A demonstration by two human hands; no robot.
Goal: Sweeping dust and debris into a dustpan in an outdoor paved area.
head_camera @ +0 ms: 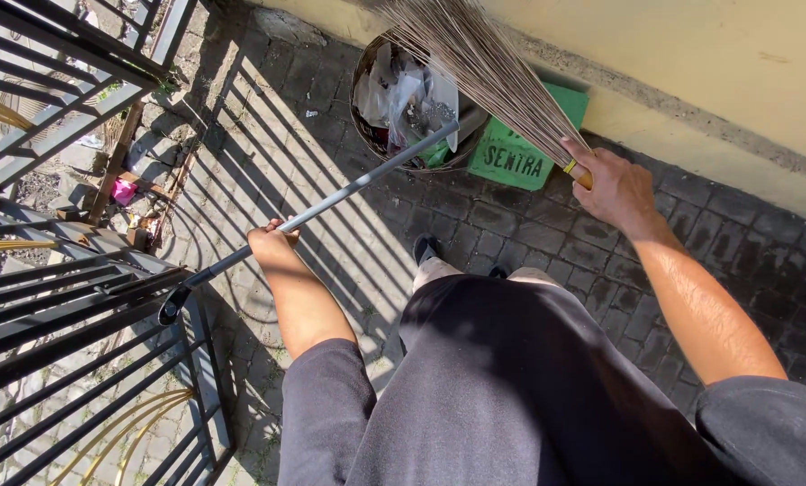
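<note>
Left hand [272, 243]: your fingers wrapped the long grey metal handle [331, 200], which ran up to the bin's rim.
Right hand [615, 184]: your fingers closed on the stick broom [484, 67] at its yellow band, bristles upward.
Trash bin [367, 63]: full, beside the yellow wall [691, 54].
Green sign [516, 157]: behind the broom.

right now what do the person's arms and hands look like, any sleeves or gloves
Both hands are bare, with no gloves, rings or watch visible. The left hand and right hand lead to bare forearms. Loose dark grey sleeves end at about the elbows, part of a dark top.
</note>
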